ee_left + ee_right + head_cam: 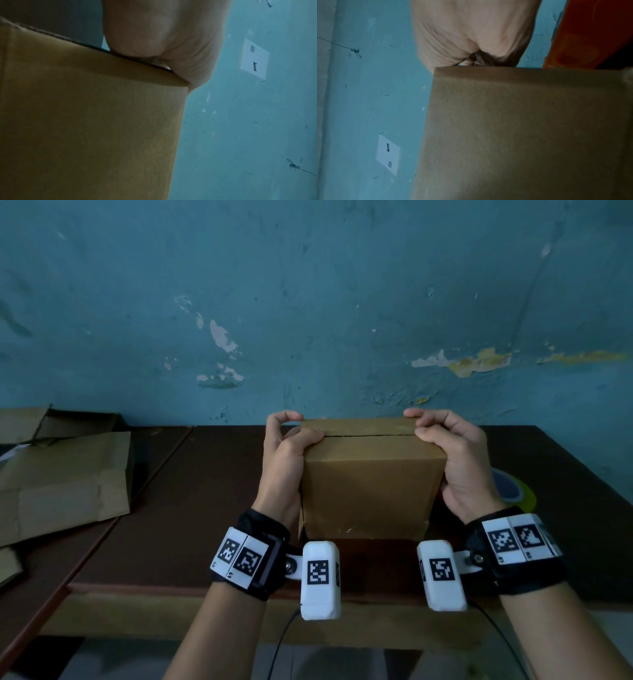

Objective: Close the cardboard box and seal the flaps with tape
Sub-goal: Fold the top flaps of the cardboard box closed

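While the cardboard box [368, 477] stands upright on the dark brown table [191, 508], near its front edge, both hands clamp it from the sides. Top flaps are folded down and meet at a thin dark seam [370, 435] running left to right across the lid; no tape on the seam that I can see.

Left hand [286, 460]: palm against the box's left wall, thumb lying over the near flap by the seam, fingers curled at the far left top corner. It grips the box. Left wrist view shows the heel of that hand [163, 40] pressed onto the cardboard edge [137, 59], box wall filling the lower left.

Right hand [455, 460]: mirror pose, palm on the right wall, thumb on the top near the seam, fingers curled over the far right corner. Also gripping the box. Right wrist view is blurred; palm [471, 33] sits against the box's top edge [505, 69], finger detail not readable there.

Tape roll [517, 487], yellowish with a dark centre, lies on the table just right of the box, mostly hidden behind the right hand, so probably flat.

Flattened cardboard sheets [65, 474] lie on the table well to the left. Blue wall [308, 302] with peeling paint behind.
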A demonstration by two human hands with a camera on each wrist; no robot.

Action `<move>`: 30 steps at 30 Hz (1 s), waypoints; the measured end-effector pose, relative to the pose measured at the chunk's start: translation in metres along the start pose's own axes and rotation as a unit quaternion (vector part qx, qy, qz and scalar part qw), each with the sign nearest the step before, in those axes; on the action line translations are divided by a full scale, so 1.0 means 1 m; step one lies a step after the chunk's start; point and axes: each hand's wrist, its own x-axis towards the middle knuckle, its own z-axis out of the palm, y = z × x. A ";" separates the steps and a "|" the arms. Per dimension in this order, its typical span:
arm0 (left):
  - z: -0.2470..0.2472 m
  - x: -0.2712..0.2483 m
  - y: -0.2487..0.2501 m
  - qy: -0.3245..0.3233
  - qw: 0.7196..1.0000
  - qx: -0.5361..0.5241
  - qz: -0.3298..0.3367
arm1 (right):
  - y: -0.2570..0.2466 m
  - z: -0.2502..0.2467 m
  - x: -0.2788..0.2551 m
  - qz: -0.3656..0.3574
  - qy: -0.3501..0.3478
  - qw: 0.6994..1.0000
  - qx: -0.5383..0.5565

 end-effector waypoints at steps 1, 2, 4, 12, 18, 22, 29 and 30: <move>0.000 0.000 0.000 0.004 1.000 0.002 -0.008 | 0.000 0.000 0.000 0.002 -0.003 1.000 0.003; 0.001 0.000 0.000 -0.001 1.000 0.003 -0.017 | 0.000 0.000 0.001 0.003 -0.006 1.000 0.004; 0.001 -0.001 0.001 -0.025 0.999 -0.001 -0.030 | -0.001 -0.001 0.001 0.003 -0.012 1.000 0.001; -0.002 0.000 0.001 -0.042 0.999 0.006 -0.033 | 0.004 -0.008 -0.003 -0.026 -0.035 0.999 0.009; -0.002 0.003 0.001 -0.050 0.998 0.007 -0.032 | 0.000 -0.023 0.002 -0.045 0.014 0.998 -0.044; -0.002 0.003 0.001 -0.048 0.998 0.003 -0.035 | -0.009 -0.043 0.007 -0.062 0.062 0.977 -0.196; -0.002 0.003 0.001 -0.050 0.998 0.000 -0.037 | -0.007 -0.073 0.013 0.048 0.061 0.862 -0.501; -0.002 0.003 0.001 -0.050 0.998 0.001 -0.037 | -0.008 -0.073 0.013 0.068 0.044 0.849 -0.523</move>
